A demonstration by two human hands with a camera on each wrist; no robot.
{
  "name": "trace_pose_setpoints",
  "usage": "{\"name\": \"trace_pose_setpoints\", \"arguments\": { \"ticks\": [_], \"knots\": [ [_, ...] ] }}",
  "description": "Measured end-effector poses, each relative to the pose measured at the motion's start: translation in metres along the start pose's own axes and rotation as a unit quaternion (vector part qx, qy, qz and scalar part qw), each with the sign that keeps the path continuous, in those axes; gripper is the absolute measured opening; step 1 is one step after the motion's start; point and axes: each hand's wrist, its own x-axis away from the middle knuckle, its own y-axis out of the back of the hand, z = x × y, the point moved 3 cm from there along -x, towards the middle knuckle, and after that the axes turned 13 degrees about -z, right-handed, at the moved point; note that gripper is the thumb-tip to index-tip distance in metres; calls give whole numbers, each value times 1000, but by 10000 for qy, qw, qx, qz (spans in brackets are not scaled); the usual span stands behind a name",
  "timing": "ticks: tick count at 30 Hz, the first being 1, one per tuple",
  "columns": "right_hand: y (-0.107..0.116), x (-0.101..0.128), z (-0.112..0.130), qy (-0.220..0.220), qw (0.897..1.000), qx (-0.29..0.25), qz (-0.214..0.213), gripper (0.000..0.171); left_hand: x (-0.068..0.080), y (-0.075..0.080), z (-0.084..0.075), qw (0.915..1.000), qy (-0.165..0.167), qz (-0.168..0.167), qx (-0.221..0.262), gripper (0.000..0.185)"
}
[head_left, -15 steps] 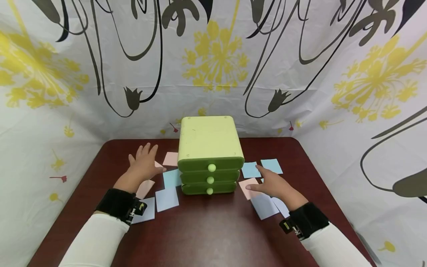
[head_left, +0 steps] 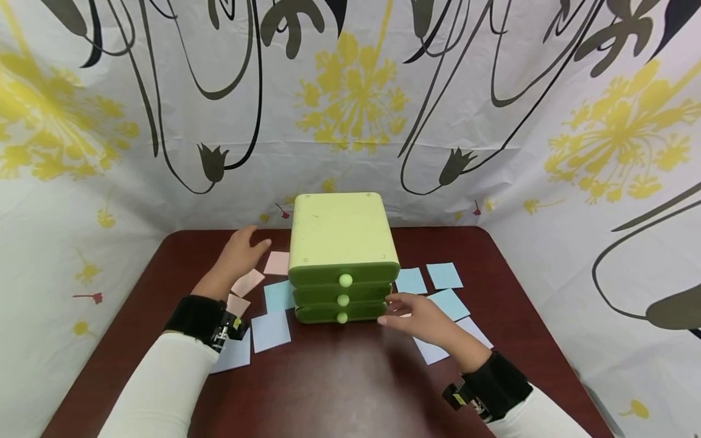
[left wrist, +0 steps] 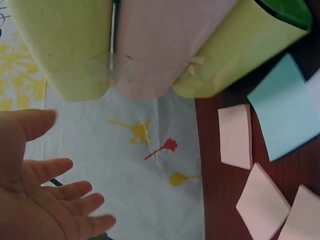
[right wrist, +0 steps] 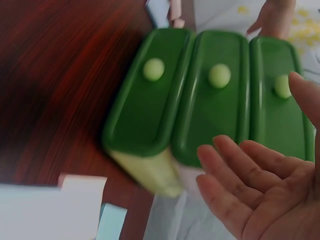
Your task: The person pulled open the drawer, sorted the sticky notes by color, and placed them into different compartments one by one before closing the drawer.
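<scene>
A small drawer cabinet [head_left: 342, 231] with a pale yellow-green top and three green drawer fronts stands on the dark red table. All three drawers with round knobs are pushed in. My left hand [head_left: 240, 254] hovers off its back left side, fingers spread and holding nothing; the left wrist view shows the palm apart from the cabinet's pale and pink side panels [left wrist: 155, 45]. My right hand [head_left: 423, 317] is by the cabinet's lower front right corner, fingers extended with nothing in them. From the right wrist, its fingertips overlap the green drawer fronts [right wrist: 215, 115].
Left of the cabinet lie pink paper squares [head_left: 248, 283], a teal square [head_left: 279, 296] and bluish squares [head_left: 271, 331]. On the right are light blue squares [head_left: 445, 275] and lavender ones [head_left: 475, 331]. A patterned white cloth [head_left: 482, 201] hangs behind the table and along both sides.
My right hand has moved left to the cabinet's front corner, uncovering a light blue square and mostly hiding the pink one. My left hand has shifted slightly farther back.
</scene>
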Motion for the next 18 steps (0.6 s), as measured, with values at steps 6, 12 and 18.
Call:
{"name": "trace_pose_setpoints", "arguments": {
  "ticks": [6,12,18],
  "knots": [
    [-10,-5,14,3,9976,-618,299,61,-8,-5,-9,9981,420,7,445,70],
    [-20,-11,25,-389,9928,-1057,396,58,-16,-8,-24,9955,452,114,821,74],
    [-32,-19,36,-710,9779,-1854,658,58,-31,-14,-39,9926,494,144,1100,74]
  ]
}}
